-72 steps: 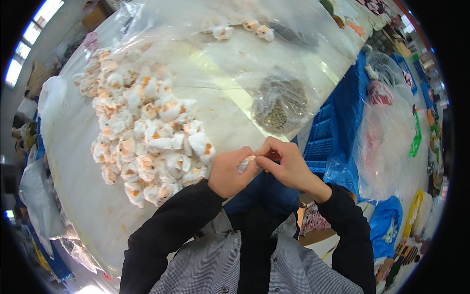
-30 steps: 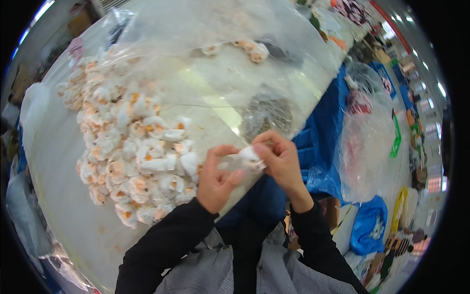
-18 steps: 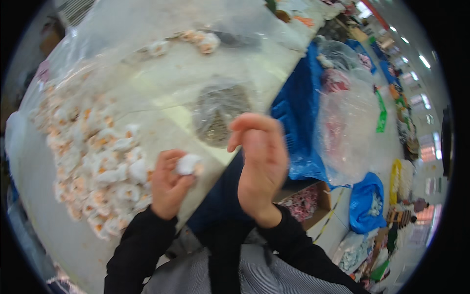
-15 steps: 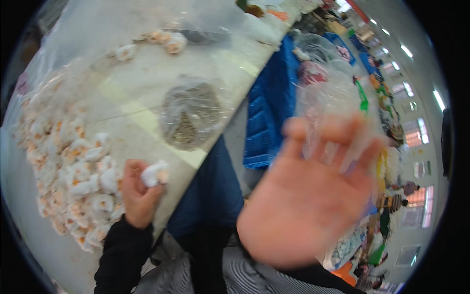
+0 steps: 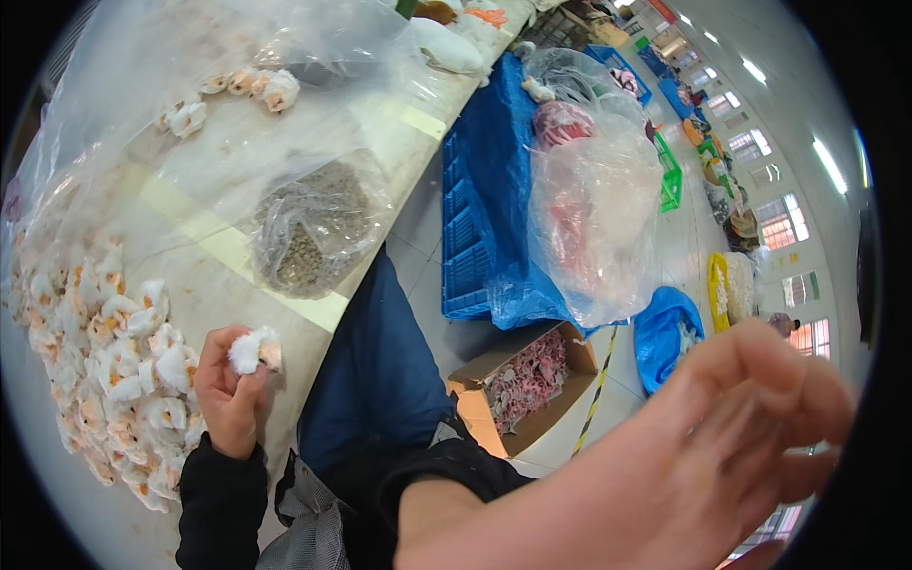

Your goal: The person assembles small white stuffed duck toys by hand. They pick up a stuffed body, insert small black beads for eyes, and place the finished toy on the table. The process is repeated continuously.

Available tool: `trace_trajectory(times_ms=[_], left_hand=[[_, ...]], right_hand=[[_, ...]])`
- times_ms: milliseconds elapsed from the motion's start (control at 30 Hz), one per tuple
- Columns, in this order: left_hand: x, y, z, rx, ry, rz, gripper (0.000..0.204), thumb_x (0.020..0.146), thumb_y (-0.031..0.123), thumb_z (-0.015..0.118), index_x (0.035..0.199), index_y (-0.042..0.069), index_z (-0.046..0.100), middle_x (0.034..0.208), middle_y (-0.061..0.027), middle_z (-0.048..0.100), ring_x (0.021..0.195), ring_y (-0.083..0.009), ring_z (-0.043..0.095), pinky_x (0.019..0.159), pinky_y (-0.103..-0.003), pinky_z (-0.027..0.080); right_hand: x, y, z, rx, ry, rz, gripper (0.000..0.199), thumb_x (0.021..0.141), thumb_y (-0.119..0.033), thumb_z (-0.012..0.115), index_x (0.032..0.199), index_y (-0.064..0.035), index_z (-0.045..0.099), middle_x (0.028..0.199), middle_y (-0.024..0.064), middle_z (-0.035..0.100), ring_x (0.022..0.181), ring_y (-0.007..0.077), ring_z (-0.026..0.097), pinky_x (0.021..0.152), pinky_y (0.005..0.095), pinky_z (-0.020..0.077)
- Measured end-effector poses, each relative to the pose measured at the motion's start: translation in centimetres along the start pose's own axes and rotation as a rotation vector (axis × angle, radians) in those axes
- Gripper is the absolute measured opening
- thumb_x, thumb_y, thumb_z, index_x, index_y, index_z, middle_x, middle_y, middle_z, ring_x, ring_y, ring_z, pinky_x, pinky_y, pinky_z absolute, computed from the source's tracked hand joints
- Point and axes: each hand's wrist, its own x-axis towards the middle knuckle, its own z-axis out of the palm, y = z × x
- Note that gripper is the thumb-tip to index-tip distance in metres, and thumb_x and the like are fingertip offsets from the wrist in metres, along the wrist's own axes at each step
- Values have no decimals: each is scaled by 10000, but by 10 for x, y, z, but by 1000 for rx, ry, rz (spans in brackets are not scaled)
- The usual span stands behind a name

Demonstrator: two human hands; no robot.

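My left hand (image 5: 228, 408) pinches a small fluffy plush piece (image 5: 249, 350), white with a peach-coloured end, between thumb and fingers above the table's edge. Beside that hand, to its left, spreads a big heap of similar white and peach plush pieces (image 5: 123, 380). Large and close at the lower right is my right hand (image 5: 684, 427), raised off the table, its fingers loosely bent and apart with nothing seen in them. A clear plastic bag of grey-brown granules (image 5: 318, 233) lies on the table (image 5: 190, 271) ahead of my left hand.
Clear plastic sheeting (image 5: 171, 57) covers the table's far left, near a few plush pieces (image 5: 275, 90). To the right stand a blue crate (image 5: 461, 237) with a bulging clear bag (image 5: 608, 214), a cardboard box (image 5: 477, 418) of pink scraps, and a blue sack (image 5: 655, 332).
My right hand has swung down and right, closer to the view, its fingers now more bent. The view has shifted; my left hand still holds the plush piece.
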Motion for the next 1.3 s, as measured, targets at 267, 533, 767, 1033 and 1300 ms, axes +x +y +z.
trace_trajectory(times_ms=[267, 533, 767, 1033, 1300], left_hand=[[3, -8, -4, 14, 21, 174, 312, 937, -25, 694, 1226, 14, 584, 1053, -30, 639, 901, -85, 616, 759, -232, 517], [-2, 17, 8, -148, 136, -43, 280, 979, 44, 713, 1207, 51, 550, 1053, -26, 650, 701, -24, 519, 557, -183, 384], [-2, 16, 5, -103, 121, -61, 303, 992, 41, 669, 1265, 59, 540, 1078, -32, 656, 610, 1, 469, 476, -171, 318], [-6, 34, 8, 152, 49, 16, 422, 955, 6, 690, 1363, 45, 590, 1026, -29, 674, 721, -57, 542, 593, -221, 429], [-4, 19, 4, 748, -155, 407, 224, 853, 83, 753, 1074, 54, 773, 822, -78, 658, 600, -180, 572, 550, -303, 424]], right_hand=[[-100, 35, 39, -212, -344, 691, 130, 958, -102, 688, 1042, -6, 713, 768, 96, 660, 654, 217, 626, 622, 317, 498], [-178, 53, 19, -428, -681, 876, 125, 881, -23, 775, 998, -24, 733, 842, 91, 683, 690, 183, 672, 634, 289, 517], [-180, 59, 15, -466, -737, 790, 149, 870, -30, 791, 1001, -22, 721, 873, 101, 688, 717, 211, 694, 643, 306, 539], [-169, 63, 7, -397, -801, 878, 82, 935, -66, 727, 987, -11, 695, 878, 119, 672, 720, 258, 666, 648, 339, 523], [-148, 69, -13, -226, -1046, 942, 91, 986, -128, 663, 981, -38, 662, 850, 138, 676, 754, 333, 674, 661, 387, 517]])
